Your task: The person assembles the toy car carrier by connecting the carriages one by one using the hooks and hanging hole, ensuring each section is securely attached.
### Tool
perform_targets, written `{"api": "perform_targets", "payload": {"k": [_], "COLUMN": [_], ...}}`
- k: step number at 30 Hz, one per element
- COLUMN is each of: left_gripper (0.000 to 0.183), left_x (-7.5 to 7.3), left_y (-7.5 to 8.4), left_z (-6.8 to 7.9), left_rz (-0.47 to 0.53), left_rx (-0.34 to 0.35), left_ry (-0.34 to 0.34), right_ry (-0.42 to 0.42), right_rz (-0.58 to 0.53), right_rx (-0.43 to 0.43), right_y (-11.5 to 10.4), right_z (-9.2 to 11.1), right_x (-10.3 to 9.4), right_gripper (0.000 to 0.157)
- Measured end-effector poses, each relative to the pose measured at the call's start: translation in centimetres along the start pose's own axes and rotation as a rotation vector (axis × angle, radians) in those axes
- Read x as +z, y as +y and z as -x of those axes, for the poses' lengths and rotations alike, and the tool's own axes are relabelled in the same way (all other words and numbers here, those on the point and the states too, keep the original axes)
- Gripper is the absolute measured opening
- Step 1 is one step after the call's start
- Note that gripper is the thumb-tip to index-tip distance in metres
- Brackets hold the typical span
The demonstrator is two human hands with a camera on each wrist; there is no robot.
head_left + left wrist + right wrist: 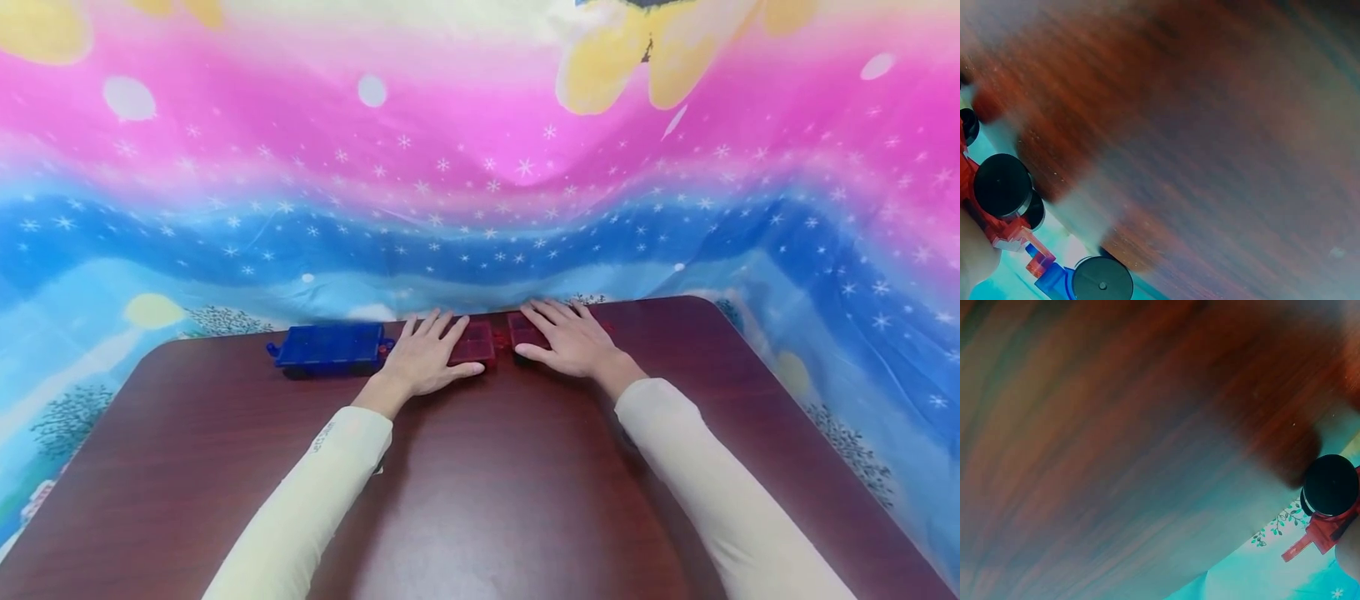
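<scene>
Three flat toy cars on black wheels stand in a row along the far edge of the table. My left hand [427, 354] lies with its fingers straight across the middle red car [477, 340], its thumb along the near side. On the right, my right hand [572, 342] rests its spread fingers over another red car [521, 332], hiding most of it. A blue car [330, 346] sits just left of my left hand. The left wrist view shows a red hitch [1040, 261] meeting the blue car's end, beside a black wheel [1102, 279]. A free red hitch [1299, 548] appears in the right wrist view.
The dark brown wooden table [487, 500] has rounded far corners. Close behind the cars hangs a pink and blue cloth [480, 192] with snowflakes, which also wraps round both sides.
</scene>
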State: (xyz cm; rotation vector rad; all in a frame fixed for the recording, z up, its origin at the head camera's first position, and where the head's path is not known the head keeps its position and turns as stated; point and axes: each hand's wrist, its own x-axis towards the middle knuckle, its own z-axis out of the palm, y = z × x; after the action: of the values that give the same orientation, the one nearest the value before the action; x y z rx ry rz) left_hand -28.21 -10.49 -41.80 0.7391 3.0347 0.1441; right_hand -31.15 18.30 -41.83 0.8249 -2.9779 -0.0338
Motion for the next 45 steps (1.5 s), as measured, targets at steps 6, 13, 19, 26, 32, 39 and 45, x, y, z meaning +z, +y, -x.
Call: {"api": "perform_targets", "payload": {"k": [6,13,19,26,32,39,45], "left_gripper": [0.092,0.092,0.092,0.093,0.093,0.093,0.093], "left_x": [-0.3,-0.4,-0.2,-0.1,0.0,0.1,0.1], "left_y": [-0.3,-0.4,-0.3,-0.2,-0.2,0.0,-0.2], "left_z": [0.1,0.2,0.4,0.2,0.2,-0.1,-0.1], "left_rz": [-0.005,0.020,0.034,0.061,0.051,0.052,0.061], "left_rx": [0.007,0.015,0.021,0.000,-0.007,-0.007,-0.011], "left_ry": [0.016,0.048,0.056,0.073,0.057,0.057,0.050], "right_ry": [-0.006,0.000,-0.011,-0.002,-0.004,0.000,-0.004], "right_rz": [0.003,0.002,-0.001,-0.008,-0.024,-0.033,-0.037], "right_rx": [0.008,0.005,0.016,0.034,0.037,0.044,0.036], "right_y": [-0.1,-0.1,-0.1,-0.2,-0.3,-0.4,-0.5], "right_z": [-0.5,-0.4,0.1,0.4,0.5,0.5,0.6], "right_x": [-0.2,-0.4,-0.2,-0.1,-0.1,-0.1,-0.1], "right_gripper": [0.093,0.093,0.093,0.093,0.093,0.093,0.093]}}
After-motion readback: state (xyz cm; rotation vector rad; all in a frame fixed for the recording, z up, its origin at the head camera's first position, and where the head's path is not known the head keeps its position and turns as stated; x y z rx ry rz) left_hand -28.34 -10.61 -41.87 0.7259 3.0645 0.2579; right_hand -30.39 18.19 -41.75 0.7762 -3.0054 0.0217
